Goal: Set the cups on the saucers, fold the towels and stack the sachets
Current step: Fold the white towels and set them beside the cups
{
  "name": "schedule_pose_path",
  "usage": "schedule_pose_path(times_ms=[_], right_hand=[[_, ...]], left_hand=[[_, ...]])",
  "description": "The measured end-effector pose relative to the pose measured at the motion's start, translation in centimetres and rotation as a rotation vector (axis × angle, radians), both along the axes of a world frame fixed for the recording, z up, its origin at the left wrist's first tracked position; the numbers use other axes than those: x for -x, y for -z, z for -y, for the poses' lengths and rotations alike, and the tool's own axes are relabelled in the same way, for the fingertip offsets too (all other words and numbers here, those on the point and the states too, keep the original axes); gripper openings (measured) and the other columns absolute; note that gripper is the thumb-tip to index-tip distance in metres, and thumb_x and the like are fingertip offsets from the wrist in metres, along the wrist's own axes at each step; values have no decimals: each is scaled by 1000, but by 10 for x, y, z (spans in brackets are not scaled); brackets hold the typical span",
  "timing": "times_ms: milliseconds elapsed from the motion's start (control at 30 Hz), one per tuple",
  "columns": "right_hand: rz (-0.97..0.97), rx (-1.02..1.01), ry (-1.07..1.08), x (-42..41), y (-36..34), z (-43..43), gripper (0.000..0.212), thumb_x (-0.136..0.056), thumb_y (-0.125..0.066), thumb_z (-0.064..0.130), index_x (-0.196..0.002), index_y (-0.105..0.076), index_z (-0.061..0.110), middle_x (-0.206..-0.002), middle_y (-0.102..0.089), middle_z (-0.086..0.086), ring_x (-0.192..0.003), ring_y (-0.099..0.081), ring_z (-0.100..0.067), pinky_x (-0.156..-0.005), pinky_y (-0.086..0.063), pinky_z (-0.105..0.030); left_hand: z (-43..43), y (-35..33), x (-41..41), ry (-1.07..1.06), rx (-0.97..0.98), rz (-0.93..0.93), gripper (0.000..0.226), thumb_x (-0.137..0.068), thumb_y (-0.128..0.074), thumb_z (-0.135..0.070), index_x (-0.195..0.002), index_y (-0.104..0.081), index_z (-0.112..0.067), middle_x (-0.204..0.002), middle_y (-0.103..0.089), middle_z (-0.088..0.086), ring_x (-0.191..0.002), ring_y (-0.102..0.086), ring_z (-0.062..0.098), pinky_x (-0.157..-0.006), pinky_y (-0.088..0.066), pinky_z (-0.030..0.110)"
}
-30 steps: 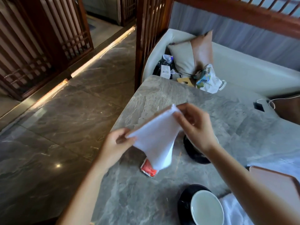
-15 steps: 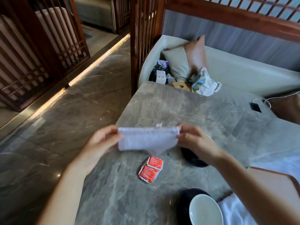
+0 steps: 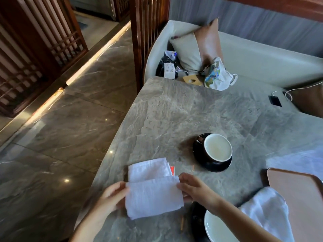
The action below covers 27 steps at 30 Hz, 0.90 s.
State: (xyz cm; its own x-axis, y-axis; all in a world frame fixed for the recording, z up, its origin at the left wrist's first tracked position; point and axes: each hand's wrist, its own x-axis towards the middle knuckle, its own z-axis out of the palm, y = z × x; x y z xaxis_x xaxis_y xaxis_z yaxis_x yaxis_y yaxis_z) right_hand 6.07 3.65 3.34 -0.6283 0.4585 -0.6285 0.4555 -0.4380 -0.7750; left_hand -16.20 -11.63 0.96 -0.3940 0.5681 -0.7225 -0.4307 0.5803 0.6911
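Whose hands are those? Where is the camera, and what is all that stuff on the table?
No robot here: those are a person's two bare hands. The one camera sits on the person's head, looking forward and down, so you see roughly what they see. The left hand and the right hand each hold one end of a white towel that is folded over. A red sachet peeks out from under it. On the grey table a white cup stands on a black saucer. A second cup shows at the bottom edge, with another towel and a pink tray to its right.
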Motion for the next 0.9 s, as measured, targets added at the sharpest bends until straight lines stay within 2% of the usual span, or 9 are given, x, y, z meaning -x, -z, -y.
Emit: schedule_pose_path(times_ms=[67, 133, 233, 300, 433, 533, 667, 800, 900], right_hand=[[29, -119, 34, 17, 8, -7, 12, -95, -47, 4, -89, -55, 10, -80, -64, 1, -71, -64, -11, -66, -54, -27], [92, -248, 51, 34, 18, -15, 13, -94, -48, 5, -83, -52, 11, -76, -58, 0, -66, -57, -12, -63, -51, -34], [210, -439, 32, 51, 37, -25, 13, -90, -51, 7, -78, -50, 12, -78, -56, -4, -71, -53, -17, -66, -52, -42], [261, -518, 10, 57, 47, -30, 11, -88, -53, 9, -78, -52, 11, -79, -58, -3, -74, -53, -17, -68, -51, -39], [341, -591, 9, 65, 63, -37, 9, -87, -54, 12, -79, -56, 15, -81, -61, 0, -78, -56, -20, -66, -40, -28], [390, -593, 33, 67, 71, -38, 12, -87, -54, 16, -85, -63, 9, -86, -67, -6, -83, -61, -23, -68, -43, -30], [443, -607, 44, 71, 75, -40, 13, -87, -55, 23, -84, -62, 13, -82, -66, -2, -78, -60, -20, -64, -45, -30], [407, -634, 9, 65, 70, -39, 15, -83, -62, 27, -92, -57, 17, -83, -62, 6, -76, -59, -15, -64, -49, -33], [390, -895, -154, 49, 57, -38, 21, -79, -65, 32, -93, -50, 28, -83, -50, 16, -68, -48, 0, -55, -37, -25]], left_hand=[[-14, 8, 1, -114, -3, -23, 13, -85, -63, -14, -98, -64, -15, -93, -69, 7, -86, -64, 20, -67, -49, 27], [-26, 18, 3, -179, -10, -58, 12, -87, -61, -16, -99, -61, -17, -95, -67, 5, -89, -63, 20, -68, -48, 28], [-37, 34, 5, -227, -39, -118, 10, -88, -59, -14, -84, -60, -23, -87, -65, -1, -80, -61, 13, -62, -47, 28], [-43, 45, 5, -248, -27, -173, 16, -88, -60, -14, -79, -58, -27, -83, -63, -4, -76, -59, 10, -59, -47, 28], [-50, 70, 10, -211, 34, -281, 5, -87, -62, -17, -92, -59, -18, -90, -63, 5, -85, -60, 20, -78, -52, 35], [-54, 81, 9, -223, 18, -373, 10, -86, -63, -13, -96, -62, -12, -84, -63, 4, -82, -57, 18, -68, -47, 20], [-56, 85, 11, -160, 21, -434, 18, -87, -61, -15, -102, -63, -5, -93, -64, 10, -86, -60, 23, -73, -41, 27], [-48, 69, 9, 7, -13, -536, 24, -88, -57, -13, -112, -54, -12, -99, -61, 9, -87, -60, 28, -69, -47, 34], [-28, 50, -1, 232, -70, -902, 42, -80, -64, -11, -118, -47, -17, -110, -48, -2, -92, -50, 15, -74, -42, 30]])
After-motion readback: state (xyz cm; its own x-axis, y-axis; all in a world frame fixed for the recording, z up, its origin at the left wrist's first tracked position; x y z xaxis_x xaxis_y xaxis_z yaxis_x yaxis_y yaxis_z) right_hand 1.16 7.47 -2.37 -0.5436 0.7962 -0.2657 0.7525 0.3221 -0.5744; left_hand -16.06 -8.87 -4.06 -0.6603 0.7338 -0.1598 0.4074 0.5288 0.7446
